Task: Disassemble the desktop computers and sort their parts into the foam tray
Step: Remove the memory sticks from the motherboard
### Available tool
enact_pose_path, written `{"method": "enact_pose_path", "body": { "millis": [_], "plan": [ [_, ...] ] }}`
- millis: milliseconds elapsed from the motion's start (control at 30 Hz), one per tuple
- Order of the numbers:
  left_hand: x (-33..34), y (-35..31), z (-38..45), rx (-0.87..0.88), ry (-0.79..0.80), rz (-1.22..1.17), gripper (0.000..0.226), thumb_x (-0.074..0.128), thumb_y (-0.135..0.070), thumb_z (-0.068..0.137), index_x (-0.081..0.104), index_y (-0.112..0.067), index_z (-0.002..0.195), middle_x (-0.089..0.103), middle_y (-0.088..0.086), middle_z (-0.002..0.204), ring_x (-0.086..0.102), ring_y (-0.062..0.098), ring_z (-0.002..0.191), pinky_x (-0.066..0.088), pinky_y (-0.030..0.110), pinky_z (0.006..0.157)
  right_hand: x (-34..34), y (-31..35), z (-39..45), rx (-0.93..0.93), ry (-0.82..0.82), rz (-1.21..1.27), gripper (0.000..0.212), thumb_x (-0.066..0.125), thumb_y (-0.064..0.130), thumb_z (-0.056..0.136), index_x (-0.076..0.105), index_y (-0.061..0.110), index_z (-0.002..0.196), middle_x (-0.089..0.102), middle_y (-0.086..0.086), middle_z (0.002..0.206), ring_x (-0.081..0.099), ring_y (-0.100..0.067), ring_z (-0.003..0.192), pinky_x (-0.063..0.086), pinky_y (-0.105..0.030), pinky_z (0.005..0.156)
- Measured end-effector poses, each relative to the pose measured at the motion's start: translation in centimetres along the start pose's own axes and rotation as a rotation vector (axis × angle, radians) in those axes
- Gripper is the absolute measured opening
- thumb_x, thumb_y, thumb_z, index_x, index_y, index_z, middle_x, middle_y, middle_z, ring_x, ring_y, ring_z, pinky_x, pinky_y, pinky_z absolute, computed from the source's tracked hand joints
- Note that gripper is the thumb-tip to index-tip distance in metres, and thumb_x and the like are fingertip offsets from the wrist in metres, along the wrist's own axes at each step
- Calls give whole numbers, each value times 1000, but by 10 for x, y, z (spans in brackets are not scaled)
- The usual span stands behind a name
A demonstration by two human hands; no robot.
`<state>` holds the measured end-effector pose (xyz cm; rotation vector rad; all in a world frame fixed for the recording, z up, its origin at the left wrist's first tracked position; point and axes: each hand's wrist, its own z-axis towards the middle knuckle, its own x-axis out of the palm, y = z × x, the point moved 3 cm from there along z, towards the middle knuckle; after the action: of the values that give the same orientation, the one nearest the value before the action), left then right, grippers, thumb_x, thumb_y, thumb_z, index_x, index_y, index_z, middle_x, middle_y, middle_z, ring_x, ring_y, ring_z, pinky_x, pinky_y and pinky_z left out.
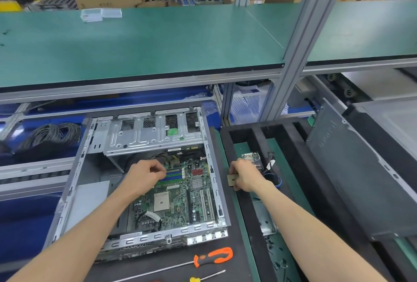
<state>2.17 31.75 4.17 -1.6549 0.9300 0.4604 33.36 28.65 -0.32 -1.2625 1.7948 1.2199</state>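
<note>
An open desktop case (90, 146) lies on the black mat with its green motherboard (180, 200) exposed and the CPU socket (161, 202) bare. My left hand (144, 174) reaches into the case with fingers curled at the memory slots (172, 176); what it holds is hidden. My right hand (244, 176) pinches a small square CPU chip (232, 180) over the left edge of the black foam tray (250, 209). A heatsink (251, 157) with a cable lies in a tray slot just beyond that hand.
An orange-handled screwdriver (209, 258) and a yellow-tipped one (203, 278) lie in front of the case. A removed grey side panel (352, 173) leans at the right. Coiled cables (52, 133) sit at left. A green shelf (140, 42) overhangs the bench.
</note>
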Motion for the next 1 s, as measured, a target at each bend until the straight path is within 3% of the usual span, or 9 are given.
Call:
{"method": "enact_pose_path", "body": {
  "millis": [233, 367, 500, 567, 667, 767, 833, 900, 1000],
  "plan": [
    [-9, 1, 9, 11, -23, 157, 18, 58, -12, 94, 72, -23, 98, 71, -4, 101, 58, 3, 61, 40, 13, 51, -9, 7, -4, -29, -54, -24, 42, 76, 4, 76, 63, 14, 114, 53, -3, 112, 58, -27, 104, 49, -34, 80],
    [-20, 1, 18, 6, 51, 359, 40, 46, 1, 96, 64, -14, 128, 63, 9, 131, 62, 24, 110, 52, 30, 91, -45, 35, -21, -57, -448, 253, 18, 63, 9, 83, 66, 20, 97, 63, 12, 81, 62, -10, 80, 53, -32, 71],
    [-34, 7, 24, 27, 160, 557, 41, 46, 0, 96, 61, -18, 129, 61, 6, 133, 59, 25, 116, 50, 38, 99, -73, 87, -40, -297, -675, 389, 9, 61, 9, 87, 65, 17, 89, 58, 13, 64, 56, -5, 64, 45, -17, 59],
    [-38, 11, 24, 24, 208, 637, 40, 46, -3, 97, 60, -23, 128, 60, 4, 132, 60, 25, 115, 52, 41, 98, -74, 117, -46, -428, -626, 367, 8, 61, 10, 89, 66, 15, 90, 59, 11, 64, 55, -6, 58, 44, -14, 56],
    [-40, 17, 25, -7, 251, 688, 39, 46, -7, 98, 58, -26, 130, 59, 4, 132, 60, 26, 113, 53, 43, 96, -55, 159, -42, -472, -426, 283, 12, 57, 14, 94, 69, 15, 91, 60, 12, 66, 55, -3, 56, 53, -25, 58],
    [-45, 26, 30, -27, 293, 676, 38, 47, -10, 98, 60, -23, 130, 60, 4, 134, 58, 25, 115, 52, 39, 96, -21, 183, -25, -323, -154, 177, 21, 49, 12, 98, 69, 9, 101, 69, -4, 88, 62, -16, 71, 58, -32, 68],
    [-51, 33, 33, -47, 326, 653, 39, 46, -8, 97, 63, -21, 130, 60, 2, 133, 58, 21, 110, 51, 30, 85, -2, 186, -14, -194, -45, 138, 17, 47, 9, 99, 62, 2, 102, 64, -13, 97, 62, -28, 81, 54, -34, 67],
    [-55, 39, 36, -70, 355, 635, 36, 47, -11, 98, 63, -20, 130, 60, 2, 133, 57, 20, 112, 45, 26, 83, 10, 183, -5, -51, -17, 143, 12, 48, 9, 98, 54, 0, 105, 59, -18, 104, 60, -33, 88, 46, -34, 65],
    [-57, 45, 42, -95, 369, 649, 31, 49, -20, 101, 59, -14, 129, 62, 7, 130, 58, 24, 116, 46, 30, 89, 21, 175, 7, 129, -13, 205, 35, 48, 9, 100, 44, -5, 131, 49, -25, 130, 57, -39, 112, 47, -39, 81]
  ]
}}
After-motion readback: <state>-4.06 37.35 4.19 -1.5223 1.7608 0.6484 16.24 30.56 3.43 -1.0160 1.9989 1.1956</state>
